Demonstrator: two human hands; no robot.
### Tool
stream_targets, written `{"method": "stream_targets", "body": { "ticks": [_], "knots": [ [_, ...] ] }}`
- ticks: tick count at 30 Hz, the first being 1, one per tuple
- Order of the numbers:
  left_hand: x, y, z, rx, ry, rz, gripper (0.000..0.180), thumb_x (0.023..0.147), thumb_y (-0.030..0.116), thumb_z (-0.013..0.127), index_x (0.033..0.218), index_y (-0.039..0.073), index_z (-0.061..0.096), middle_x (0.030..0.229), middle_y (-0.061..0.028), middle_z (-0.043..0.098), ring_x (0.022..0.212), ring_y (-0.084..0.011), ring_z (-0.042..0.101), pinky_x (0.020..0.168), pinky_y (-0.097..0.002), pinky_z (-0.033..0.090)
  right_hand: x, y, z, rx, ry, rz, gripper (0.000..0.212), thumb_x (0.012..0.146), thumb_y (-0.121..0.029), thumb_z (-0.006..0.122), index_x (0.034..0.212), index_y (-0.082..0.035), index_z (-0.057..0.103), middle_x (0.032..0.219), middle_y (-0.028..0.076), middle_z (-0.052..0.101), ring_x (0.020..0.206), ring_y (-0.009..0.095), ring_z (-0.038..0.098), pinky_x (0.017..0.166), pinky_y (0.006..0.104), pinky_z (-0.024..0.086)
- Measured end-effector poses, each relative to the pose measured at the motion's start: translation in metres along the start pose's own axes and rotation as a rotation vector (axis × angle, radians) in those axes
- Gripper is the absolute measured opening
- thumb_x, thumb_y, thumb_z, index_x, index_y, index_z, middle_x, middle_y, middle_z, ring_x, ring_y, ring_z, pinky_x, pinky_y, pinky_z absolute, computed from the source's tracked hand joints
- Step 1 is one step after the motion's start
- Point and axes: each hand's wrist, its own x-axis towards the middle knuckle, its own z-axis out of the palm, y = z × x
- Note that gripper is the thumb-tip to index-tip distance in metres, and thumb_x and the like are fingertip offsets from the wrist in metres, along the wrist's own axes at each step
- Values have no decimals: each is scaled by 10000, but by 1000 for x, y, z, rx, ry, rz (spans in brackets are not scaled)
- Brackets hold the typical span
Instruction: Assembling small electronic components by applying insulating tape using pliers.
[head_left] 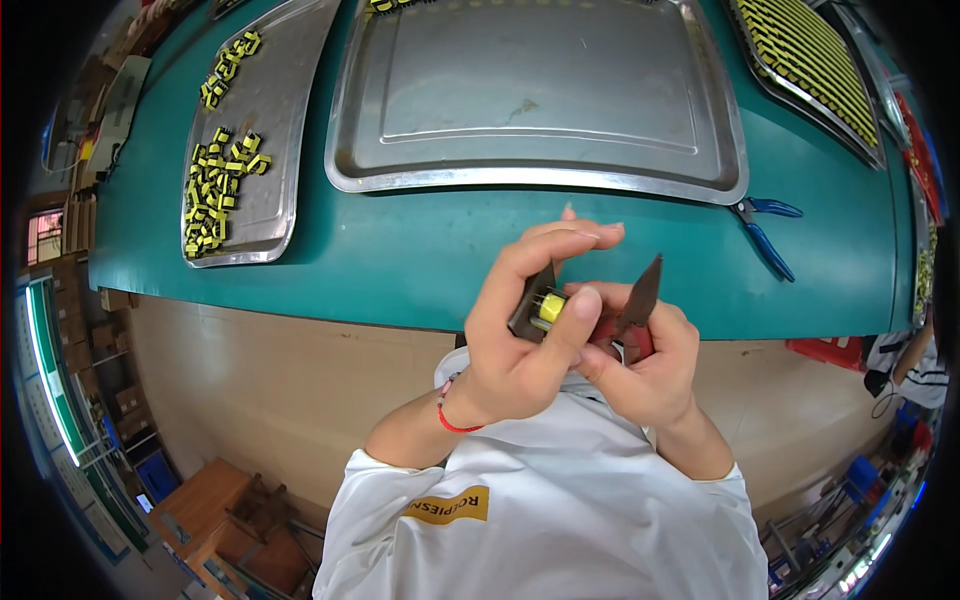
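Observation:
In front of my chest, over the near edge of the green table, both hands are close together. My left hand (525,345) is closed on a small transformer (550,308) with a yellow-wrapped coil and thin metal pins. A dark, flat-sided piece (522,318) lies against it, between thumb and fingers. My right hand (655,375) grips red-handled pliers (643,298), whose dark pointed jaws stick up and away from me. The jaws are apart from the transformer. Fingers partly hide the pliers' handles.
A large metal tray (540,180) lies ahead, with a few yellow parts at its far edge. Several loose transformers (212,195) sit in a narrower left tray (270,215). Blue-handled cutters (765,235) lie at right, below a tray of neat yellow rows (805,60).

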Motion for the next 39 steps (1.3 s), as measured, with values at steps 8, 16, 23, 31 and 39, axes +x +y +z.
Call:
{"method": "stream_targets", "body": {
  "ticks": [8,16,23,31,39],
  "knots": [
    [12,16,-9,460,-315,46,605,924,138,501,1477,-33,328,1450,-245,456,1391,-387,402,1173,-579,21,8,12,-3,136,113,-4,313,818,-4,697,1121,28,629,777,44,656,593,51,525,543,216,420],
    [12,14,-10,339,-268,36,501,947,152,467,1380,-98,444,1429,-254,470,1372,-384,416,1147,-479,279,15,6,-9,79,28,-30,284,838,-22,688,1108,30,623,774,40,641,639,74,551,574,227,444],
    [9,12,-9,134,-168,-97,461,1032,277,399,1307,-66,534,1421,-236,476,1196,-265,531,1009,-376,425,18,5,7,99,179,-24,297,816,-51,767,1077,11,638,814,47,674,601,71,551,532,224,446],
    [10,12,-45,-81,295,-70,245,1039,169,459,1118,-25,585,1041,-125,607,813,-111,503,678,-229,386,45,-40,-38,95,111,-111,347,837,35,704,1141,27,537,861,100,649,640,154,661,553,261,532],
    [3,6,-43,-7,204,-153,130,976,71,584,990,-45,641,945,-112,623,821,-153,571,734,-269,461,202,-40,-140,-551,89,21,269,834,-50,715,1060,-9,576,788,44,602,691,130,627,571,279,491]
  ]
}}
